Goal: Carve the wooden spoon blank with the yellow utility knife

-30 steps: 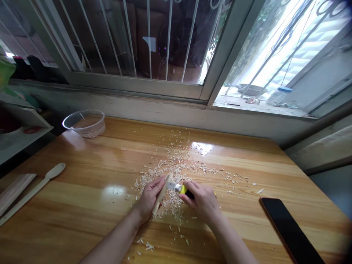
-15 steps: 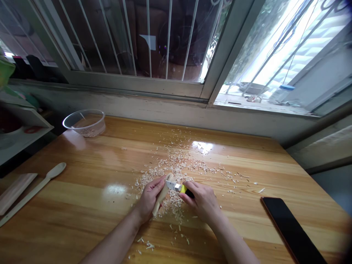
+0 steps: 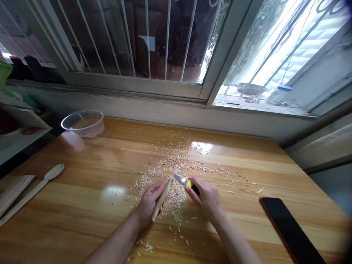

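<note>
My left hand (image 3: 150,201) is closed around a pale piece of wood (image 3: 162,199), held tilted with its upper end leaning right. In my right hand (image 3: 206,196) is a yellow and black utility knife (image 3: 189,183), its blade out and pointing left. The blade tip is just right of the wood's upper end, with a small gap between them. Wood shavings (image 3: 176,196) lie heaped and scattered on the table under and beyond both hands. My palm hides part of the knife handle.
On the wooden table (image 3: 82,190) a wooden spoon (image 3: 35,192) and a flat wood strip (image 3: 13,190) lie at the left. A clear plastic bowl (image 3: 95,129) stands at the back left. A black phone (image 3: 291,229) rests at the right. Behind is a barred window (image 3: 148,82).
The knife has moved right, off the wood's upper end, and its blade has turned. My left hand has rotated the piece of wood slightly.
</note>
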A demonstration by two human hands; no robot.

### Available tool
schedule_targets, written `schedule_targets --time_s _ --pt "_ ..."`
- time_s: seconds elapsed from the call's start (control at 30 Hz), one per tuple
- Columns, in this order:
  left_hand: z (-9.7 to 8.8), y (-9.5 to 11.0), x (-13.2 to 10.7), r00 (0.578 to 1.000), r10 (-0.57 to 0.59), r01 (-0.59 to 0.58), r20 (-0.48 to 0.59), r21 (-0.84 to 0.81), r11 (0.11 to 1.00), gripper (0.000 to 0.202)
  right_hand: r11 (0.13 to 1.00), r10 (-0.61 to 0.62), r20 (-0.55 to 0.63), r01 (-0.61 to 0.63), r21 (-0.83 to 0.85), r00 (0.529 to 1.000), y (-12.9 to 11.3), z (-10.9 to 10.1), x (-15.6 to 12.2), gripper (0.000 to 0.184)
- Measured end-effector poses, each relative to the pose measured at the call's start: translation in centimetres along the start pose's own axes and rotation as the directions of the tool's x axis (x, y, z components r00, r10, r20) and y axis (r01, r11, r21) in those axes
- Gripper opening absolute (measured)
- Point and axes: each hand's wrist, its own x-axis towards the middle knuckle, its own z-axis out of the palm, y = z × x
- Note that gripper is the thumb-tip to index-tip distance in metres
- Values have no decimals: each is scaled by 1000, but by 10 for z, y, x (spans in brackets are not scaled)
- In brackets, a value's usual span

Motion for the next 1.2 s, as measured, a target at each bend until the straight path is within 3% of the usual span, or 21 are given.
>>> schedule_targets --time_s 0.1,0.27,0.37,0.53,0.67,0.8,1.03,1.2 --pt "-2 -3 2 1000 18 -18 8 -12 1000 54 996 -81 64 78 48 995 -13 1 -2 49" --pt "-3 -4 0 999 0 0 44 5 1000 49 988 146 40 -148 40 988 -6 3 0 49" --pt "0 -1 0 992 -33 43 121 -80 996 43 976 209 23 -210 61 978 2 2 2 46" --pt "5 4 7 911 -41 191 410 -331 924 44 953 241 75 -251 173 968 -4 2 3 41" --pt "3 6 10 859 -2 277 512 -462 843 40 928 284 105 -301 220 953 -7 2 4 41" --pt "3 9 10 872 21 288 490 -547 786 36 902 355 112 -372 218 928 -4 0 5 40" --pt "3 15 14 952 -97 240 290 -513 824 34 845 452 152 -477 243 879 1 -3 8 40" --pt "2 19 17 974 -81 180 214 -499 848 33 847 425 153 -451 281 892 13 -1 7 39"
